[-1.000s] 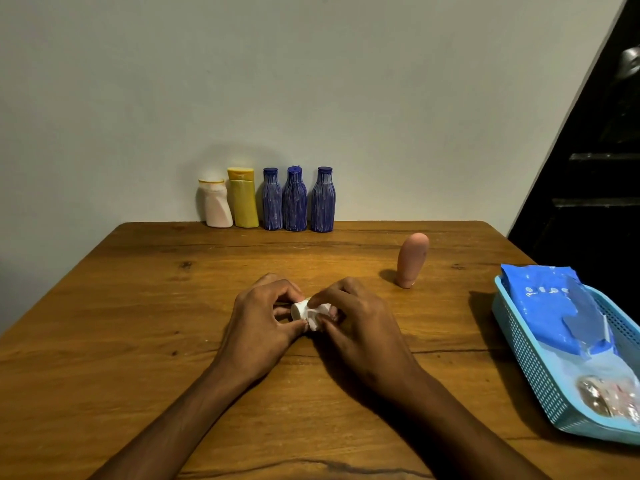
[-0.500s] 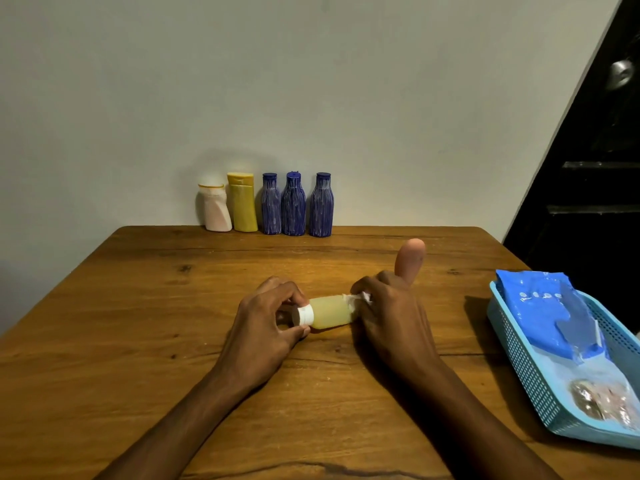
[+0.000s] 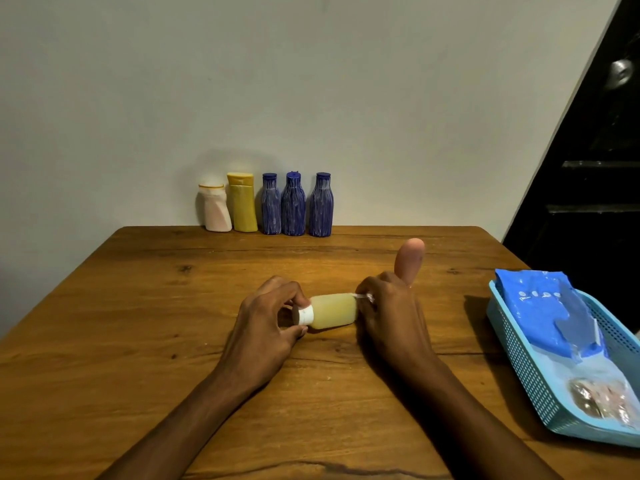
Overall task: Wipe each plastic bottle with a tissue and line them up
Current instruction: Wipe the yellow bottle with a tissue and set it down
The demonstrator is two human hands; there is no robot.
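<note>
Left hand (image 3: 266, 323) pinches the white cap of a pale yellow bottle (image 3: 332, 310) lying sideways; right hand (image 3: 391, 313) pinches a tissue (image 3: 363, 296) against its base. Five bottles (image 3: 266, 204) line the wall.

dim warm light | soft shadows on wall | wide-angle edge bending

Pale yellow bottle (image 3: 333, 311), white cap (image 3: 306, 314). Three blue white-streaked bottles (image 3: 293, 205). Yellow bottle (image 3: 242, 202). Pinkish-white bottle (image 3: 215, 208). Peach bottle (image 3: 410, 259). Light blue perforated basket (image 3: 526, 372). Blue packet (image 3: 543, 310). Brown wood-grain surface (image 3: 138, 323).
</note>
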